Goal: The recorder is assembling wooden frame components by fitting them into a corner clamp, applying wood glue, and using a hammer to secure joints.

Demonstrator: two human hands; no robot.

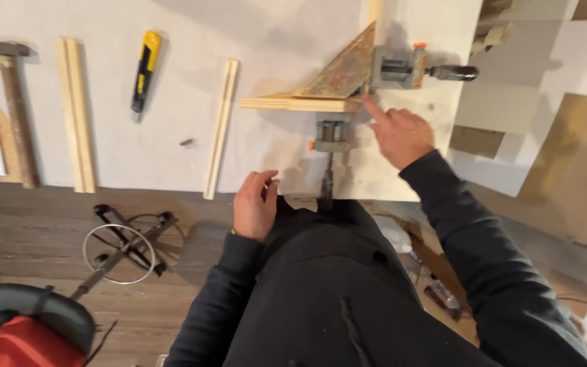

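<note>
On the white board [171, 136] the corner clamp [358, 78] pins two wood strips [300, 103] at a right angle near the far right edge, so you look to be checking the joint. Your right hand [399, 136] holds nothing, its forefinger stretched to touch the corner. Your left hand [255, 204] rests loosely curled and empty at the board's near edge; pressing the strips flush looks like the next call.

By the right hand [401, 136], a dull grey metal clamp [395, 66] grips pale raw wood strips [299, 103] on a matt, scuffed white counter [171, 136].
</note>
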